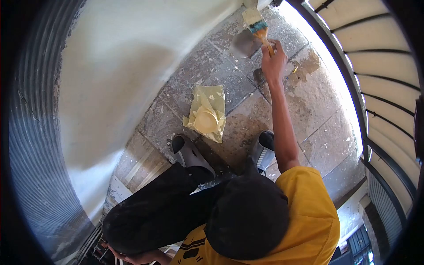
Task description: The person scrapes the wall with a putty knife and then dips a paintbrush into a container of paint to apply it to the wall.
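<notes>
The right arm reached straight out in front of the crouching person, extended from the sleeve of a yellow shirt (313,207) over the grey tiled floor (327,110). The right hand (274,64) stood at the far end of that reach, between a pale wall (115,57) on the left and a dark metal railing (340,57) on the right. Its grip was closed around the handle of a paintbrush (259,27), whose bristles pointed away from the person. The handle was orange-brown, with teal at the base of the bristles and cream further out. Whether the bristle tips touched anything could not be told.

The left arm was bent low, with the left hand (140,257) beside the raised left knee in black trousers (150,210), at the lower edge of view. It was partly hidden, so I could not tell how far its grip was spread or whether it held anything.

A pale yellow container (206,120) sat on a translucent yellowish plastic bag (210,94) on the floor, ahead of the two grey shoes (193,158) and well apart from the brush. Dark printing (191,251) showed on the shirt front, too cut off to read.
</notes>
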`<state>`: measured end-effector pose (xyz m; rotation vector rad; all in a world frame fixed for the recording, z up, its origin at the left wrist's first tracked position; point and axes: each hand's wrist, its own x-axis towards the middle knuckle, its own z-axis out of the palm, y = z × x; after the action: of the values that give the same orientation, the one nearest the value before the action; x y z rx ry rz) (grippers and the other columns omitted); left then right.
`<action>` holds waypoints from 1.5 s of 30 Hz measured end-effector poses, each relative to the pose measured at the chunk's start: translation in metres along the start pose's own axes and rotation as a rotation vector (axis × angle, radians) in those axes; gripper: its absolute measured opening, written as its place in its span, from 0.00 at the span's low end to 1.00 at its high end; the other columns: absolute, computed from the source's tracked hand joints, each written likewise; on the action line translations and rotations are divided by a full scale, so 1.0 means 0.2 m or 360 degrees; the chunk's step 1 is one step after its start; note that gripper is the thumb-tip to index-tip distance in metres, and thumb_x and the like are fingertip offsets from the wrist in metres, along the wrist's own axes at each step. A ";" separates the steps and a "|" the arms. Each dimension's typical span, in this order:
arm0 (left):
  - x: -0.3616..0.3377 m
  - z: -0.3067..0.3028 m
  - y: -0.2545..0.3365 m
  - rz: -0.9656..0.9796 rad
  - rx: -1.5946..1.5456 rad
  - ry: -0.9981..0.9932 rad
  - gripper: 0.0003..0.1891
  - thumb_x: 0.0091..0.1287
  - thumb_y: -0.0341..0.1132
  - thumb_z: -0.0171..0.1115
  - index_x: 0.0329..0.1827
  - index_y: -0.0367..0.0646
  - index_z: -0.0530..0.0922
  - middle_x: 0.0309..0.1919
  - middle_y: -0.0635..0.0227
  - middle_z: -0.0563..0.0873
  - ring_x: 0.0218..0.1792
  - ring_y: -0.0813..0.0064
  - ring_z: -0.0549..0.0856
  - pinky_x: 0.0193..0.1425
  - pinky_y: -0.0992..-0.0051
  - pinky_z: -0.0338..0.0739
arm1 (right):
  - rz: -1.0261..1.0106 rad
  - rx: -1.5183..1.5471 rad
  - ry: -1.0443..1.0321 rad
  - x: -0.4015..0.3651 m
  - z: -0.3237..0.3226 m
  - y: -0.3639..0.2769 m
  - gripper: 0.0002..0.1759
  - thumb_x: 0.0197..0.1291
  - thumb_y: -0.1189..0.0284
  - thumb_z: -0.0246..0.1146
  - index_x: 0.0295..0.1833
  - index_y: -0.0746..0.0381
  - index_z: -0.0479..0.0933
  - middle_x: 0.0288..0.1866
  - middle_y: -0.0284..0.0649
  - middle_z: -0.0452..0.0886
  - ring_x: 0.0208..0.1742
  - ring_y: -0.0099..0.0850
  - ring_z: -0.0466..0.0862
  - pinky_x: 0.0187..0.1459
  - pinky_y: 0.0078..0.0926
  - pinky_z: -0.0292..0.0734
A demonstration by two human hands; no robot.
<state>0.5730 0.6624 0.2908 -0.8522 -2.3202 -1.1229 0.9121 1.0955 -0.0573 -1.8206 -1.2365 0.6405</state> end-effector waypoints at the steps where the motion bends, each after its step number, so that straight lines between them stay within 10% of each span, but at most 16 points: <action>1: 0.00 0.01 0.00 0.0013 -0.0002 -0.0013 0.43 0.72 0.68 0.39 0.75 0.41 0.66 0.71 0.48 0.71 0.71 0.50 0.73 0.77 0.51 0.67 | -0.0008 -0.0002 -0.0039 0.03 0.02 0.00 0.19 0.62 0.72 0.64 0.59 0.64 0.78 0.40 0.55 0.85 0.44 0.54 0.85 0.53 0.50 0.75; 7: 0.01 0.02 0.02 0.0070 -0.0009 -0.0056 0.43 0.72 0.69 0.38 0.75 0.41 0.66 0.71 0.48 0.71 0.71 0.50 0.73 0.77 0.51 0.67 | -0.0109 -0.0129 -0.0072 0.14 0.16 -0.01 0.19 0.62 0.76 0.61 0.59 0.64 0.77 0.54 0.55 0.81 0.55 0.58 0.80 0.58 0.54 0.72; 27: -0.01 0.03 0.10 -0.0022 0.0188 -0.0028 0.43 0.72 0.70 0.36 0.73 0.40 0.68 0.69 0.50 0.71 0.70 0.52 0.74 0.74 0.52 0.70 | 0.0037 0.0444 -0.0154 -0.12 0.13 -0.14 0.15 0.62 0.69 0.64 0.50 0.66 0.81 0.38 0.55 0.87 0.39 0.54 0.87 0.45 0.43 0.79; 35: -0.01 0.04 0.11 0.0027 -0.0021 -0.0102 0.40 0.74 0.64 0.40 0.73 0.35 0.66 0.76 0.46 0.65 0.79 0.51 0.61 0.82 0.51 0.54 | -0.0374 -0.0011 -0.0373 -0.07 0.27 -0.05 0.16 0.61 0.66 0.64 0.50 0.66 0.81 0.39 0.56 0.86 0.41 0.53 0.87 0.45 0.47 0.79; 45: -0.03 0.06 0.16 -0.0141 -0.0133 -0.0058 0.39 0.73 0.64 0.41 0.73 0.39 0.68 0.72 0.48 0.69 0.74 0.52 0.68 0.80 0.54 0.60 | -0.0199 0.0003 -0.0448 -0.09 0.02 -0.15 0.17 0.61 0.64 0.64 0.49 0.65 0.83 0.36 0.58 0.85 0.41 0.55 0.87 0.47 0.48 0.80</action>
<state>0.5979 0.6854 0.2979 -0.8132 -2.3760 -1.2592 0.8866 1.0861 -0.0351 -1.6759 -1.5203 0.8475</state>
